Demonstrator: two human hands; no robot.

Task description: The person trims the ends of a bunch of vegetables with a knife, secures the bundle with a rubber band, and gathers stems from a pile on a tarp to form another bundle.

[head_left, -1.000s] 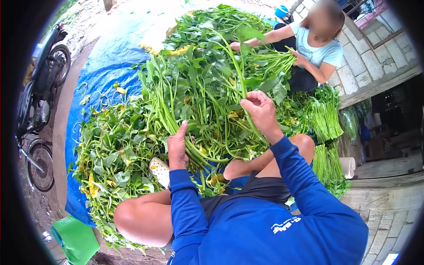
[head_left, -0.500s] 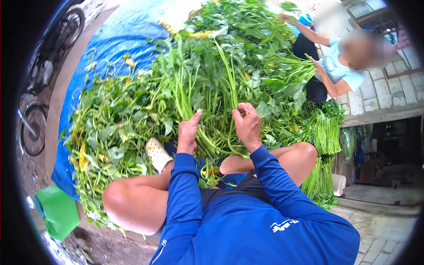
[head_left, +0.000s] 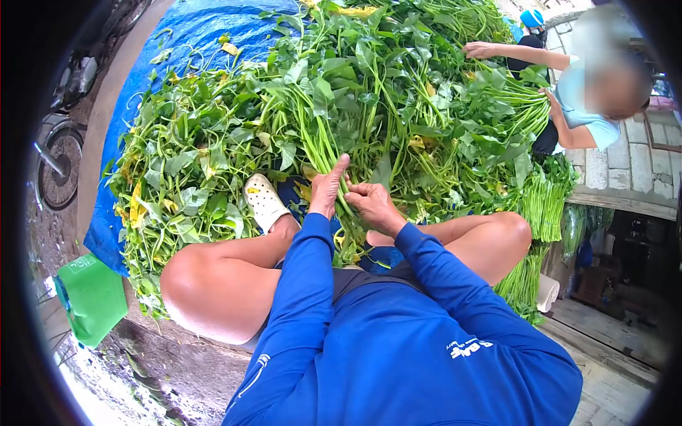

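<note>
My left hand (head_left: 328, 190) is closed around a bunch of water spinach (head_left: 312, 128), its thumb pointing up along the stems. The long stalks lean away from me with the leaves at the far end. Close beside it, my right hand (head_left: 376, 207) has its fingers pinched on the same bunch, just under the left thumb. The lower stem ends hang between my bent legs. Around both hands lies a large heap of loose water spinach (head_left: 206, 142), with some yellow leaves in it.
Under the heap spreads a blue tarp (head_left: 192, 35). Tidy bundles of stems (head_left: 543, 206) are stacked at my right. A person (head_left: 586, 106) sits at the far right, holding another bunch. A green container (head_left: 92, 295) and a motorbike (head_left: 60, 167) are on the left.
My right hand has come left to my left hand, and the few stems it held apart now lie with the bunch. The other person's outstretched hand has lowered to the heap. My view has shifted.
</note>
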